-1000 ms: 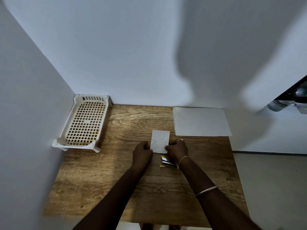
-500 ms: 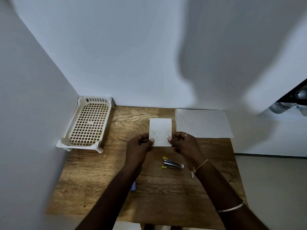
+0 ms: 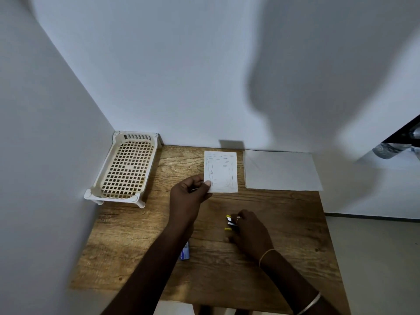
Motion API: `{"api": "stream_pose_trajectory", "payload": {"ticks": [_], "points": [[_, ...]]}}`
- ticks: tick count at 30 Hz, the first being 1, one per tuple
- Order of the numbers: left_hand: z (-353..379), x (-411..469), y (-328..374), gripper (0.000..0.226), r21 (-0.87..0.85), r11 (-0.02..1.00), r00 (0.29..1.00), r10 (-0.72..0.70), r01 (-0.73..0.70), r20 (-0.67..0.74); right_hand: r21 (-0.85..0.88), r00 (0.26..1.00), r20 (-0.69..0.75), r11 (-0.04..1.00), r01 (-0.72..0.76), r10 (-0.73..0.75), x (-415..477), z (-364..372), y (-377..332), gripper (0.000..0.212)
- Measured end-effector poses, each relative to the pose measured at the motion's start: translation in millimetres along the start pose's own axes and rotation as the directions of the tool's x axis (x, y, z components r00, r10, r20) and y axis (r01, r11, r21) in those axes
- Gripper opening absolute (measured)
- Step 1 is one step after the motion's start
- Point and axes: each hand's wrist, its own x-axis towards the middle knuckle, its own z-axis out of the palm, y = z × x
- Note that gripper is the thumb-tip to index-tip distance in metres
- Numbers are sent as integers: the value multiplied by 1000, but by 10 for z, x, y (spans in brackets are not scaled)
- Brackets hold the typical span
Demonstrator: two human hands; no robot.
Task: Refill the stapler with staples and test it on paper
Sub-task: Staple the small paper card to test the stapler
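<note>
A small white paper [image 3: 221, 171] dotted with many staples is raised above the wooden table [image 3: 136, 246]. My left hand [image 3: 188, 194] pinches its lower left corner between thumb and fingers. The small silver stapler with yellow tips [image 3: 229, 222] lies on the table in front of the paper. My right hand [image 3: 248, 233] rests over it with fingers curled around its right part, so only the left end shows. A blue staple box [image 3: 185, 252] peeks out from under my left forearm.
A cream plastic mesh tray [image 3: 127, 169] stands at the back left against the wall. White sheets [image 3: 281, 171] lie flat at the back right. Walls close the left and back sides; the table's right edge drops to the floor.
My right hand let go of the small paper and came down onto the stapler. My left hand alone now holds the paper, raised a little further back.
</note>
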Motion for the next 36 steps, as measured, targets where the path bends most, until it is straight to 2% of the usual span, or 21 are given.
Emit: {"api": "stream_pose_trajectory", "payload": {"ticks": [2, 7, 9, 11, 13, 15, 17, 22, 29, 33, 36], "points": [[1, -12, 19, 19, -7, 1000, 1000, 5, -5, -1, -45, 1000, -19, 999, 14, -14, 5, 58, 16, 52], [7, -45, 86, 20, -40, 999, 1000, 3, -3, -3, -27, 998, -62, 1000, -4, 3, 48, 80, 57, 39], [17, -58, 131, 19, -47, 999, 1000, 4, -5, -6, 54, 997, -76, 998, -27, 31, 47, 58, 48, 35], [22, -67, 184, 18, -50, 999, 1000, 11, -11, -5, 244, 989, -118, 968, -54, 85, 28, -16, 17, 30], [19, -77, 247, 17, -53, 998, 1000, 31, -31, 4, 471, 976, -153, 880, -64, 153, 8, -130, -46, 25], [10, -85, 310, 17, -62, 997, 998, 55, -55, 2, 715, 967, -134, 697, -58, 217, -36, -298, -152, 27], [4, -86, 376, 16, -75, 994, 997, 80, -80, -9, 841, 967, -137, 542, 0, 213, -88, -482, -266, 29], [12, -85, 554, 17, -121, 984, 991, 126, -131, -45, 887, 959, -235, 438, 145, 159, -191, -882, -455, 41], [60, -123, 718, 16, -165, 974, 988, 154, -157, -30, 891, 952, -285, 398, 220, 112, -255, -1218, -656, 48], [100, -165, 755, 17, -176, 973, 988, 155, -150, 13, 890, 943, -314, 378, 254, 107, -295, -1323, -774, 37], [121, -198, 746, 17, -165, 976, 989, 150, -145, 20, 842, 925, -372, 447, 303, 74, -308, -1361, -829, 29]]}}
